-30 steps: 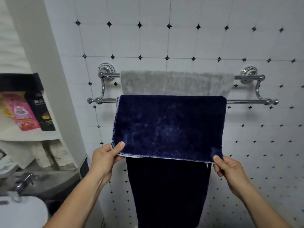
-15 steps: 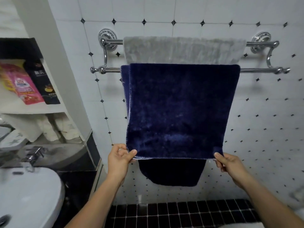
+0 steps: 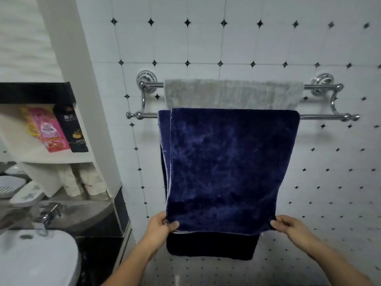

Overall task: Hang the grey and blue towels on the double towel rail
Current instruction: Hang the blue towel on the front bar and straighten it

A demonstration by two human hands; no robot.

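A chrome double towel rail (image 3: 329, 116) is fixed to the tiled wall. The grey towel (image 3: 233, 92) hangs over its back bar, mostly hidden below by the blue towel (image 3: 231, 162), which drapes over the front bar. My left hand (image 3: 159, 226) pinches the lower left corner of the blue towel's front flap. My right hand (image 3: 288, 227) pinches its lower right corner. The towel's back flap hangs a little lower behind, dark and in shadow.
A white shelf unit (image 3: 88, 157) stands to the left with a pink packet (image 3: 49, 131), a black packet (image 3: 71, 129) and rolled cloths. Below it are a tap (image 3: 48, 216) and a white basin (image 3: 35, 259).
The front flap of the blue towel has been drawn down much further, so the back flap now hangs only slightly lower. Both hands kept hold of its corners throughout.
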